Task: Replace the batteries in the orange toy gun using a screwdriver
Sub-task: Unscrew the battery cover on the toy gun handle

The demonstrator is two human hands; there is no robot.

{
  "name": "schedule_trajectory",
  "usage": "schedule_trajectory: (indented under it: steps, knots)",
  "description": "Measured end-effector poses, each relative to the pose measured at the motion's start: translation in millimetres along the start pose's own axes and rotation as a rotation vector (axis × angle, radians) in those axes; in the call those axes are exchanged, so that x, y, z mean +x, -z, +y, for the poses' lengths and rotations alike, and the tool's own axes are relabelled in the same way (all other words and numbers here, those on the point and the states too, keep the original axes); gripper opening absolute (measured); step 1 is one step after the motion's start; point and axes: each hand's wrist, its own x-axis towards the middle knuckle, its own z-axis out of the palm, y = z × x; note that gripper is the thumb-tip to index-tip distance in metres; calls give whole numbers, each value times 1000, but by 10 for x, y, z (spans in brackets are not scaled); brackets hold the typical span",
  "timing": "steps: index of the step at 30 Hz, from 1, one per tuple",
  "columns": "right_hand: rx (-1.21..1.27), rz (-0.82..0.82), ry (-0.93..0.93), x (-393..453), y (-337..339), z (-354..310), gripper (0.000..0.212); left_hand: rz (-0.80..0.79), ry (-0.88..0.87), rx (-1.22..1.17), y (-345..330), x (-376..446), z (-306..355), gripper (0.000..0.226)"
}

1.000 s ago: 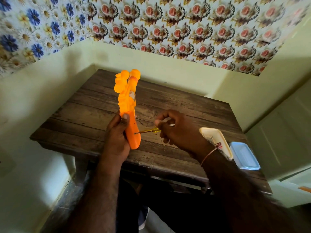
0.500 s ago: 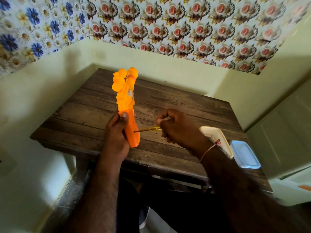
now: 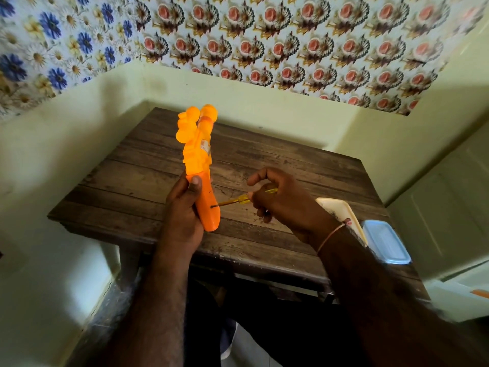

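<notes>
The orange toy gun (image 3: 199, 154) stands upright above the wooden table (image 3: 148, 181), barrel end pointing away from me. My left hand (image 3: 182, 210) grips its handle from the left, thumb laid on the near face. A small screwdriver (image 3: 232, 202) with a clear yellow handle runs from the right, its dark tip touching the right side of the gun's handle. My right hand (image 3: 285, 205) pinches the screwdriver's handle with curled fingers; most of the handle is hidden inside the fist.
On the table's right side lie a cream tray (image 3: 341, 213) and, beyond it, a pale blue lidded plastic box (image 3: 386, 245). Yellow-green walls close in at the left, back and right. My legs show under the table's near edge.
The gun and both hands stay in nearly the same place. My right hand's fingers have shifted slightly on the screwdriver, whose tip remains against the gun's handle.
</notes>
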Motion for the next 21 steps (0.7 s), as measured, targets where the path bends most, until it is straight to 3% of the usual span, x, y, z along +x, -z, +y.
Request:
schedule_trajectory:
  steps: [3, 7, 10, 13, 15, 18, 21]
  knots:
    - [-24, -20, 8, 4, 10, -1, 20, 14, 7, -13, 1, 4, 1, 94]
    - [-51, 5, 4, 1, -5, -20, 9, 9, 7, -5, -5, 0, -5, 91]
    - [-58, 27, 23, 24, 1, -32, 3, -3, 13, -2, -14, -5, 2, 103]
    - [-23, -25, 29, 37, 29, -30, 27, -6, 10, 8, -10, -9, -1, 108]
    - [-21, -38, 25, 37, 27, -41, 31, -2, 9, 9, -10, -7, -1, 108]
    - [-59, -22, 19, 23, 11, -64, 9, 3, 1, 14, -12, 1, -8, 106]
    - [-99, 3, 18, 27, 10, -61, 7, 17, 2, 4, -13, 0, -15, 101]
